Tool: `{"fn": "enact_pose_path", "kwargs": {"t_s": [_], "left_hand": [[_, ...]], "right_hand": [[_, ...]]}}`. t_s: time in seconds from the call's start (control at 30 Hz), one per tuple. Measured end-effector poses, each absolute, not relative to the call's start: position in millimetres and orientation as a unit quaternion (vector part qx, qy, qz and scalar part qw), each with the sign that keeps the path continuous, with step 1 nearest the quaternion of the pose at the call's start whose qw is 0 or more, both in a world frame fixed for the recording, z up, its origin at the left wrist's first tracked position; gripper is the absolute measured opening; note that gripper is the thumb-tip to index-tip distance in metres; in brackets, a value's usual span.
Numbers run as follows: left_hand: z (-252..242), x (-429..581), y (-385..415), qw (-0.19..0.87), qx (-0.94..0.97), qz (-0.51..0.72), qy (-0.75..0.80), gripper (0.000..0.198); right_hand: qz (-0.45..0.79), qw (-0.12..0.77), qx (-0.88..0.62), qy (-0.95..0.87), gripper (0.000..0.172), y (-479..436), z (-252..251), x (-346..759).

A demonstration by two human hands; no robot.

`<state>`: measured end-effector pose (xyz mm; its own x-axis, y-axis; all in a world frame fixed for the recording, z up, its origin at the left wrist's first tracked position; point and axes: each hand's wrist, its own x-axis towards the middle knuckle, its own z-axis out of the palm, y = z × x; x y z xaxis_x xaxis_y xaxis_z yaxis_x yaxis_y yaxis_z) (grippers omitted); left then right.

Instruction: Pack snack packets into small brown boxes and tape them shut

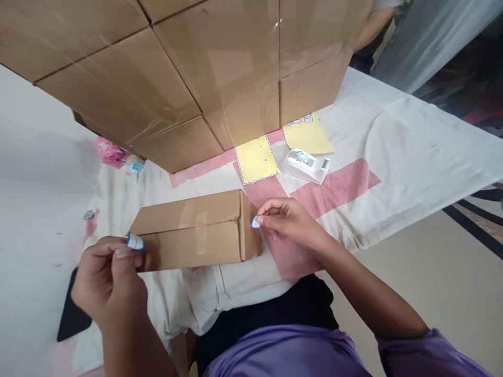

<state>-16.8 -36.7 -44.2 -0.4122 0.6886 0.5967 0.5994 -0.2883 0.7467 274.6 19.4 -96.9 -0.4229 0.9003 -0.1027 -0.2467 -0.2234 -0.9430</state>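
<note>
Pinched in my left hand is a small white paper cutout with a blue edge, held over the near left corner of a cardboard box. A second small white cutout with a blue edge sits between the thumb and forefinger of my right hand, beside the box's right end. The box lies lengthwise in front of me, its top seam closed with a strip of clear tape. Behind it lie a yellow paper piece with a dark scalloped outline and a white tape dispenser.
Stacked cardboard boxes rise at the back. Another yellow paper lies partly against them. A pink packet is at the left by the wall, and a dark flat object lies near my left hand. Another person's arm shows at top right.
</note>
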Motion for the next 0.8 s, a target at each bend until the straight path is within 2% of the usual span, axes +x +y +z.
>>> {"fn": "enact_pose_path", "kwargs": {"t_s": [0.17,0.3,0.37,0.47,0.5,0.53,0.63,0.8], "left_hand": [[-47,-16,-37,0.021,0.545,0.582,0.603,0.007],[-48,-16,-38,0.010,0.561,0.566,0.604,0.010],[-48,-17,-38,0.005,0.570,0.557,0.604,0.010],[-50,-18,-38,0.002,0.579,0.555,0.597,0.011],[-51,-19,-38,0.002,0.580,0.557,0.594,0.011],[-51,-20,-37,0.001,0.582,0.558,0.592,0.011],[-53,-23,-37,0.004,0.584,0.559,0.589,0.011],[-54,-25,-38,0.011,0.589,0.545,0.596,0.008]], "right_hand": [[0.708,0.384,-0.349,-0.478,0.016,18,-99,270],[0.705,0.356,-0.371,-0.489,0.024,18,-103,268],[0.660,0.355,-0.420,-0.512,0.035,18,-106,271],[0.569,0.382,-0.464,-0.561,0.068,19,-110,276],[0.568,0.382,-0.452,-0.572,0.074,19,-111,277],[0.585,0.375,-0.428,-0.578,0.074,21,-112,277],[0.649,0.355,-0.354,-0.572,0.057,26,-112,277],[0.634,0.376,-0.356,-0.575,0.036,32,-110,276]]}}
